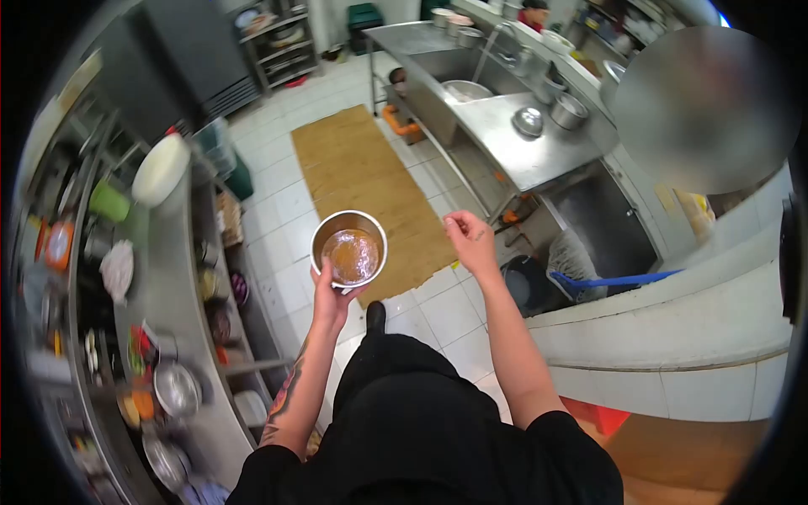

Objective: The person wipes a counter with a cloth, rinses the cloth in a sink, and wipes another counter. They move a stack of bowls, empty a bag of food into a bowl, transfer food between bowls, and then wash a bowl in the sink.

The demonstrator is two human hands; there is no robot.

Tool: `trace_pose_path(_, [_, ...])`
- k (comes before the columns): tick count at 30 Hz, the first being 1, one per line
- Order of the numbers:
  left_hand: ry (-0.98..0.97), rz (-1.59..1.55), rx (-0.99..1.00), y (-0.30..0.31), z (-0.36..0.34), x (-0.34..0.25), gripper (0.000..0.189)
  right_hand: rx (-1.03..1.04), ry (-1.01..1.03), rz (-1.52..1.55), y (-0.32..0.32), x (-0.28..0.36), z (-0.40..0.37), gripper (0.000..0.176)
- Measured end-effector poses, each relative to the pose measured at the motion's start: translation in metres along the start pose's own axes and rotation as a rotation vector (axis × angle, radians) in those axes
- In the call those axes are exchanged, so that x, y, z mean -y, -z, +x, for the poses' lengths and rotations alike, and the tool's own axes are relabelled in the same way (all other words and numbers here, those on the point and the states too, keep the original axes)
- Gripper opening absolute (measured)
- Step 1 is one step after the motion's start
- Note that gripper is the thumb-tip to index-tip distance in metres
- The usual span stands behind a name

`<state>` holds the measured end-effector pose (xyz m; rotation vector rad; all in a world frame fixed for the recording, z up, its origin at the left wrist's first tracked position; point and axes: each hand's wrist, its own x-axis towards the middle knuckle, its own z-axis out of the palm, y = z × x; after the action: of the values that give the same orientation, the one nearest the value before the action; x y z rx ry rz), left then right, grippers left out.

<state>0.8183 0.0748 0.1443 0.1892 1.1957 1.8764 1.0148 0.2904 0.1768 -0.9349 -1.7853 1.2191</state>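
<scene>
A round metal pot (352,253) with brownish liquid or residue at its bottom is in my left hand (329,295). The thumb lies over the near rim and the other fingers are under the pot's side. To the right of the pot, apart from it, my right hand (471,241) hangs in the air with its fingers curled together. Whether anything small is between those fingers is too small to tell. Below both hands lies a brown cardboard sheet (370,177) on the white tiled floor.
A steel sink counter (539,156) stands ahead right, with water running into a basin (465,91). A mop (575,263) with a blue handle and a dark bucket (526,286) are at the right. Steel shelving and a counter (156,286) with bowls line the left. A person (534,14) is far back.
</scene>
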Motion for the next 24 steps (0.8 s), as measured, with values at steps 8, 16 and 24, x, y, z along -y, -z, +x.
trace_pose_path(8, [0.224, 0.175, 0.457, -0.232, 0.194, 0.033, 0.086, -0.316, -0.313, 0.061, 0.114, -0.076, 0.112, 0.028])
trace_pose_path(16, [-0.493, 0.76, 0.702, -0.499, 0.271, 0.169, 0.102, -0.506, -0.259, -0.109, 0.309, -0.13, 0.214, 0.052])
trace_pose_path(24, [-0.86, 0.908, 1.012, -0.668, 0.261, 0.252, 0.105, -0.702, -0.322, 0.49, 0.478, -0.221, 0.268, 0.046])
